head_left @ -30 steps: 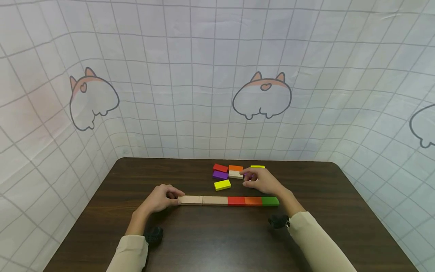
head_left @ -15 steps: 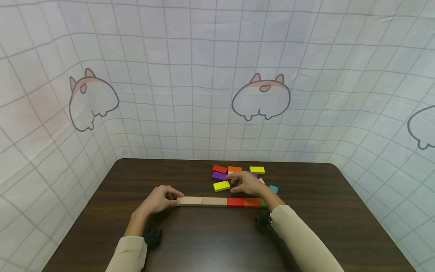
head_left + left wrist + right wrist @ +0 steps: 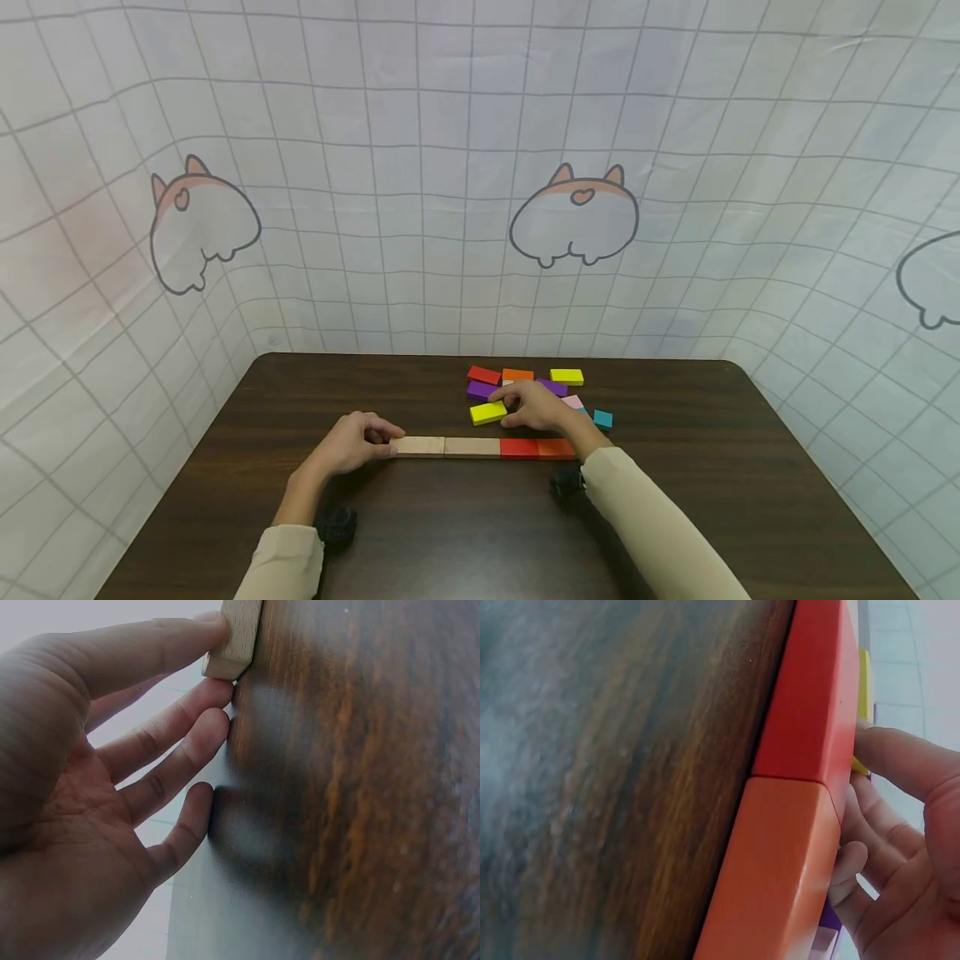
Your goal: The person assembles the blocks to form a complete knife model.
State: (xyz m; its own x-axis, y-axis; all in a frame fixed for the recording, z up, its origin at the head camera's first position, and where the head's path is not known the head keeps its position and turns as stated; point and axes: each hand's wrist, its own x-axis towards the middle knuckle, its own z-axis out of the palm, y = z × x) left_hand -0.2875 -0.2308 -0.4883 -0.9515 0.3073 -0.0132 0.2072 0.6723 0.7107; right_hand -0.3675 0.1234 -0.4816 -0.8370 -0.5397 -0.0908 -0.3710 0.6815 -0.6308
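A row of flat blocks runs across the table: two plain wooden blocks [image 3: 472, 447], then a red block [image 3: 519, 448] and an orange block [image 3: 557, 448]. My left hand [image 3: 351, 442] pinches the outer end of the leftmost wooden block [image 3: 236, 637] between thumb and fingers. Behind the row, my right hand [image 3: 536, 408] has its thumb and forefinger about the right end of a yellow block [image 3: 487, 414]. In the right wrist view the thumb lies against that block, while the forefinger's contact is hidden. The right forearm hides the row's right end.
Close behind the right hand lie a red block [image 3: 484, 375], an orange block [image 3: 517, 375], purple blocks [image 3: 553, 387] and another yellow block [image 3: 567, 377]. Pink [image 3: 573, 402] and blue [image 3: 603, 420] blocks lie to its right. A grid-patterned cloth [image 3: 420, 208] surrounds the dark table [image 3: 435, 533].
My right hand has moved left from the purple block at the right to the front yellow block. The left hand stays at the end of the row.
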